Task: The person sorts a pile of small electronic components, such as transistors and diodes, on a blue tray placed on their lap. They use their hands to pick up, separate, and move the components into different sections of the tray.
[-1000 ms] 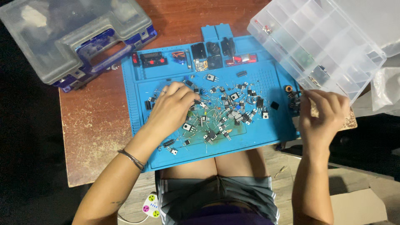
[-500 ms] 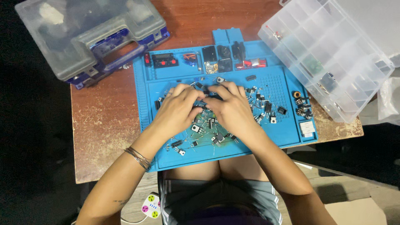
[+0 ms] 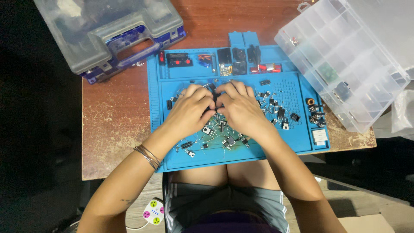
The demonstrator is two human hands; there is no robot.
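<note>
Our left hand (image 3: 189, 110) and right hand (image 3: 241, 108) meet fingertip to fingertip over loose electronic components (image 3: 224, 133) on the blue mat (image 3: 155, 129) mid-tabletop; whether either grip pinches a part, we cannot tell. Sorting seems underway, calling for fine picking.

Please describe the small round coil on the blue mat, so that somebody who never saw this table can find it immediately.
Start at the blue silicone work mat on the worn brown wooden table. Go to its right border, beside the clear plastic compartment box. The small copper-wound ring coil lies topmost there; unlike the dark parts below it, it is a ring with a hole.
</note>
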